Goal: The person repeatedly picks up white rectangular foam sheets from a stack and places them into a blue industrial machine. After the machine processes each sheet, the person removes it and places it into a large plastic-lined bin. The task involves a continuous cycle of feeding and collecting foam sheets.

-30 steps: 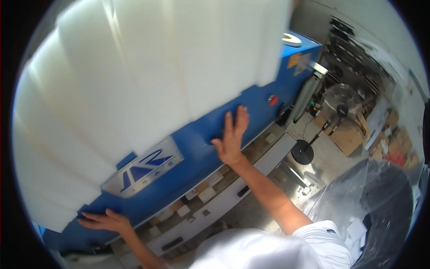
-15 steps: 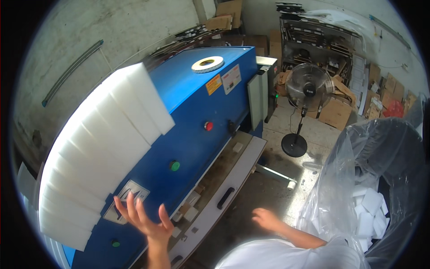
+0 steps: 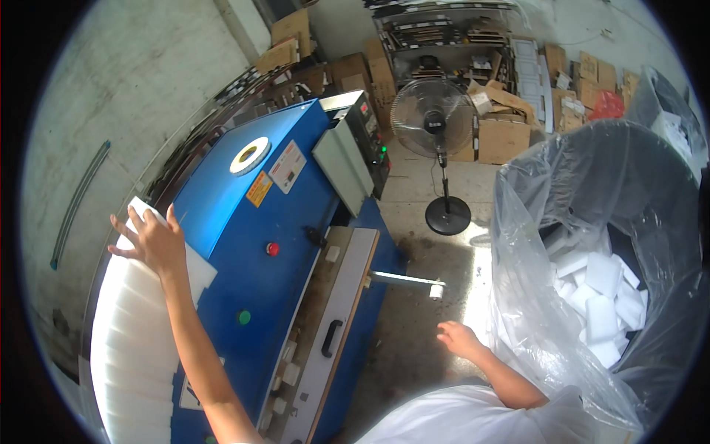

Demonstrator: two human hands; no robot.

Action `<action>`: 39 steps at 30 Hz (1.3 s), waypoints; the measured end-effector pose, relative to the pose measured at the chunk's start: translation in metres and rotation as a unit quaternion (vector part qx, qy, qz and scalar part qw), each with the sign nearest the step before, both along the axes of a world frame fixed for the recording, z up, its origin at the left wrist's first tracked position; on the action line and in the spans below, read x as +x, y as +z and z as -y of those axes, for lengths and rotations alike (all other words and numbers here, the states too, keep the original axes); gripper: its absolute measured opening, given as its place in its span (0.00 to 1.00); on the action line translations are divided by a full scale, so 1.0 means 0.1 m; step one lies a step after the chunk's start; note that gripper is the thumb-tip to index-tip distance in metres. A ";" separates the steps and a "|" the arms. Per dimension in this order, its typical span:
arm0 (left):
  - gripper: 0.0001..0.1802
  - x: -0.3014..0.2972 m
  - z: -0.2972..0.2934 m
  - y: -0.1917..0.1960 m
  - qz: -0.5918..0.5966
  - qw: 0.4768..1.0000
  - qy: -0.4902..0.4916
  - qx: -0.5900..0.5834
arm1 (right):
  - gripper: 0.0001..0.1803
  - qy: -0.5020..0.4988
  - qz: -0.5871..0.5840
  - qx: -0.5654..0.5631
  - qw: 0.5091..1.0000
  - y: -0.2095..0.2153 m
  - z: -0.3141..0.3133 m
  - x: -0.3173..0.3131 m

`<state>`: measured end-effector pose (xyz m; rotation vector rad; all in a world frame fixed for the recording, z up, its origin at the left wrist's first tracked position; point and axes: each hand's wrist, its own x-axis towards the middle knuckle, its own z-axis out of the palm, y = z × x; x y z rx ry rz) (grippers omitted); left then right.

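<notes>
My left hand is stretched out over the far end of a long row of white foam blocks lying on top of a blue machine. Its fingers are spread across the end block and seem to touch it; the undersides of the fingertips are hidden. My right hand hangs in the air between the machine and a clear plastic bag, holding nothing, its fingers loosely bent and apart.
The big clear bag at the right holds many white foam pieces. A standing fan is farther off, before cardboard boxes. A tape roll lies on the machine; small white pieces sit along its front ledge.
My left hand has moved forward and left, from in front of the machine to the far end of the foam row. The view has turned right; my right hand stays free.
</notes>
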<state>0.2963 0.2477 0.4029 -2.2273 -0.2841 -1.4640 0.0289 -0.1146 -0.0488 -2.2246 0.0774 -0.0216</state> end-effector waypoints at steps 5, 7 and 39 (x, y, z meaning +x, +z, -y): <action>0.29 0.05 0.20 -0.88 0.054 0.927 -0.371 -0.012 | 0.17 0.065 -0.082 -0.067 0.992 -0.22 0.26 -0.35; 0.37 -0.15 -0.02 -1.27 0.023 0.915 -0.404 0.003 | 0.17 0.069 -0.068 -0.062 0.993 -0.20 0.27 -0.29; 0.22 -4.02 -2.60 -5.17 -0.146 0.848 0.286 -0.422 | 0.37 -0.073 -0.061 0.330 0.939 -0.41 0.06 1.47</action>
